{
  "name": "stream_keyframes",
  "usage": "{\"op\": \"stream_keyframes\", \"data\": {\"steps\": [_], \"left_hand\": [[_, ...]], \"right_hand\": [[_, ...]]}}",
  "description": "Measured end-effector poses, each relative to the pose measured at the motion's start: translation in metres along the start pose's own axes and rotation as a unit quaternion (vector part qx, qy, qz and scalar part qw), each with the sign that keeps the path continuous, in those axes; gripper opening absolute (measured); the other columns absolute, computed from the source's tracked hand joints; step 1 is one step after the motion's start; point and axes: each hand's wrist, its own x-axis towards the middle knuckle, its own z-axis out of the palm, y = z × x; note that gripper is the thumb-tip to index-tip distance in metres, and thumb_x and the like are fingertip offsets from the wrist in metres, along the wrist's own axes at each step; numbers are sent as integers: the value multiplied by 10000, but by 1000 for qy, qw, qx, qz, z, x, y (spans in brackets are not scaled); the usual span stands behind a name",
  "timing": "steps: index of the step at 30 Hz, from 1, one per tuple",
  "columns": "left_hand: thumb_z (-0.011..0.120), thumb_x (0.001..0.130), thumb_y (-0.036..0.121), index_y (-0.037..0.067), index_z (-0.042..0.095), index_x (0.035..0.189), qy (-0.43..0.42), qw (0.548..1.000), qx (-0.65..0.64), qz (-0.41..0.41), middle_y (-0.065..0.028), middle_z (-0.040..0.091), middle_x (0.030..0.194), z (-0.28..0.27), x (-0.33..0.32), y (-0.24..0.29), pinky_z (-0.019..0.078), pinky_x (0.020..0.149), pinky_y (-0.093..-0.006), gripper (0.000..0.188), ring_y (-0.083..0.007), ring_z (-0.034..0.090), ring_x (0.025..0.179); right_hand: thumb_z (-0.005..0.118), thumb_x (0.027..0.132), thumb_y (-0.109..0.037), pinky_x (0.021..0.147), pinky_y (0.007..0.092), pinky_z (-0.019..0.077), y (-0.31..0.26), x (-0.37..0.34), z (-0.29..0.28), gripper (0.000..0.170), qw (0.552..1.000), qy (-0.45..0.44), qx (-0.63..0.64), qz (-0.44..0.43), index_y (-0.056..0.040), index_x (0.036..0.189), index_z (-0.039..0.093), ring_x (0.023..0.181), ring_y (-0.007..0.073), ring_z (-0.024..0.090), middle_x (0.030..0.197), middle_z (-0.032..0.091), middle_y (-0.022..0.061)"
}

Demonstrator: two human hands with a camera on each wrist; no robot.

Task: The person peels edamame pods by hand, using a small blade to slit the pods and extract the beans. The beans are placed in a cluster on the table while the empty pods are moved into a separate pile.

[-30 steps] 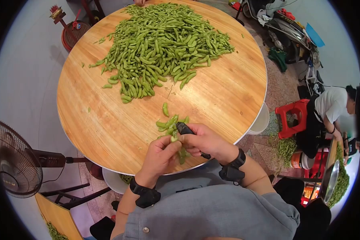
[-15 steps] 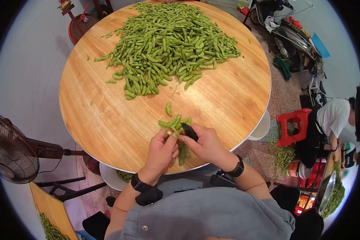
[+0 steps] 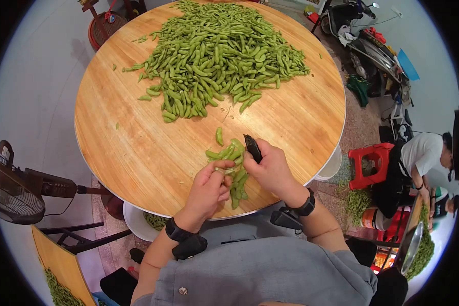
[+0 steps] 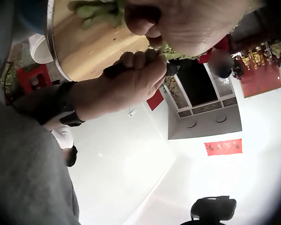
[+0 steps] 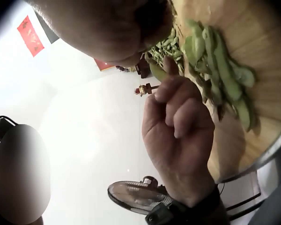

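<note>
My left hand (image 3: 207,187) is over the near part of the round table with its fingers curled. A green soybean pod (image 5: 157,70) shows at its thumb and index finger in the right wrist view. To its right, my right hand (image 3: 273,168) grips a black hand tool (image 3: 252,148) whose dark tip sticks out past the index finger. The palm hides most of the tool, so I cannot tell its kind. Below and between the hands lies a small heap of soybean pods (image 5: 220,70). One loose pod (image 3: 219,136) rests just beyond this heap.
A large pile of soybean pods (image 3: 214,56) covers the far half of the wooden table (image 3: 122,158). White buckets (image 3: 332,164) stand below its edge. A fan (image 3: 15,188) is at left; a red stool (image 3: 371,166), a seated person (image 3: 423,155) and a scooter (image 3: 377,53) are at right.
My hands have drawn apart; the right hand has moved up and right with the black tool. The left index finger has stretched out over the small heap. The head view has shifted slightly.
</note>
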Motion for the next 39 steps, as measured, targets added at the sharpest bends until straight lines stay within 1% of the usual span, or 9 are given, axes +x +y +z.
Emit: {"op": "stream_keyframes", "data": {"steps": [7, 10, 15, 23, 26, 31, 33, 36, 39], "left_hand": [[369, 930, 123, 36, 447, 1207, 55, 997, -20, 49, -13, 474, 715, -6, -6, 4, 277, 431, -167, 301, -31, 298, 488], [377, 937, 141, 47, 433, 1230, 68, 996, 13, 63, -6, 473, 718, -8, -6, 4, 278, 431, -164, 313, -28, 304, 490], [407, 939, 166, 24, 409, 1258, 13, 999, -23, 23, -2, 473, 704, -5, -7, 3, 299, 448, -179, 350, -37, 360, 518], [453, 941, 213, 30, 534, 902, 78, 942, 259, 200, 12, 478, 647, -18, 5, -8, 342, 475, -179, 204, -28, 420, 559], [449, 942, 222, 37, 530, 873, 46, 986, 126, 94, 15, 474, 634, -10, -4, 3, 349, 477, -185, 213, -31, 419, 550], [436, 946, 237, 44, 525, 856, 102, 979, 149, 96, 30, 457, 622, -15, -2, 0, 335, 460, -185, 231, -32, 400, 529], [436, 946, 245, 40, 524, 857, 125, 976, 153, 95, 32, 460, 625, -19, -2, 4, 333, 458, -184, 241, -33, 399, 526], [453, 938, 230, 26, 532, 864, 193, 975, 76, 80, 30, 464, 626, -25, -5, 9, 347, 482, -191, 230, -39, 413, 547], [459, 930, 234, 51, 520, 878, 137, 966, 183, 120, 39, 419, 568, -29, -5, 0, 235, 345, -166, 199, -25, 312, 395]], "right_hand": [[608, 763, -175, 509, 332, 432, -6, 6, 0, 202, 983, -136, -123, 11, 19, 747, 556, 515, 230, 541, 591, 532, 163], [637, 765, -213, 535, 325, 444, -7, 1, 0, 240, 965, -158, -199, -68, 19, 776, 573, 547, 225, 559, 622, 562, 150], [631, 792, -222, 534, 299, 441, -5, -6, 17, 246, 976, -176, 109, 65, 19, 825, 591, 574, 148, 554, 644, 588, 93], [588, 820, -144, 512, 262, 421, -14, -15, 28, 161, 988, -136, 68, 16, 16, 806, 574, 559, 83, 504, 602, 546, 41], [589, 829, -157, 508, 260, 420, -26, -11, 20, 172, 962, -187, 183, 73, 12, 806, 567, 563, 79, 505, 620, 553, 41], [621, 819, -182, 522, 259, 424, -13, -4, 15, 193, 923, -239, 239, 184, 5, 813, 577, 575, 86, 512, 674, 581, 25], [645, 800, -201, 548, 266, 432, -2, -1, 17, 214, 975, -196, 96, 50, 4, 831, 591, 601, 92, 516, 686, 575, 37], [653, 799, -148, 566, 236, 454, -7, 16, -2, 215, 972, -232, -30, 11, 2, 943, 598, 653, 69, 540, 739, 576, -10], [676, 742, -200, 571, 332, 445, 12, 51, -4, 258, 970, -66, -210, -100, 6, 866, 582, 610, 234, 562, 720, 584, 134]]}}
